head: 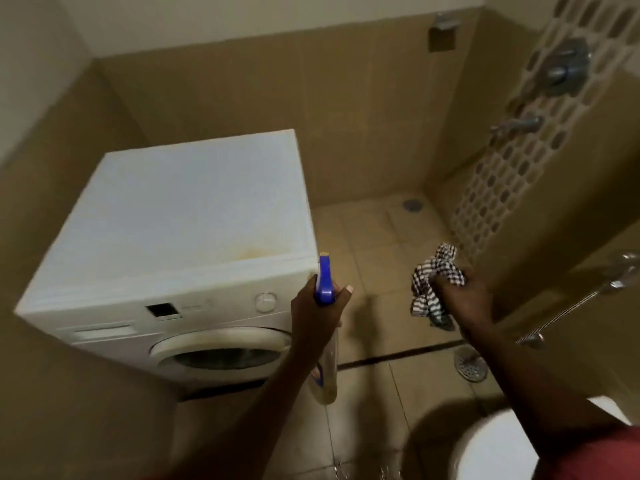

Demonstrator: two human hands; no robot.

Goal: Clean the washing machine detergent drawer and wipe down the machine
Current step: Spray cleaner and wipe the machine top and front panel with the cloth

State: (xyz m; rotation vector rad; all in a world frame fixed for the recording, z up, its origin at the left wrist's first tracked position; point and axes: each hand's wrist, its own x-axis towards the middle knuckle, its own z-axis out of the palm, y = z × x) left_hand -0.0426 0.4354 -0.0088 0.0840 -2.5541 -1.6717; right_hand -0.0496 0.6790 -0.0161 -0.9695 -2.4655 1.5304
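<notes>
Left grip [313, 315] clasps one spray bottle [325, 284]; right grip [465, 301] clasps one checked cloth [431, 271]; one washing machine [180, 216] beside.

White front-loading washing machine [180, 216] is set in a tiled corner; a yellowish stain is seen on the top near the front right edge. Detergent drawer [104, 330] is shut flush, at the left of the control panel. Round door [221, 355] appears closed. Spray bottle [325, 285], blue trigger head and clear body, is held upright in the left hand [313, 313], just beside the machine's front right corner. Checked cloth [434, 282] is bunched in the right hand [464, 296], clear of the machine.
</notes>
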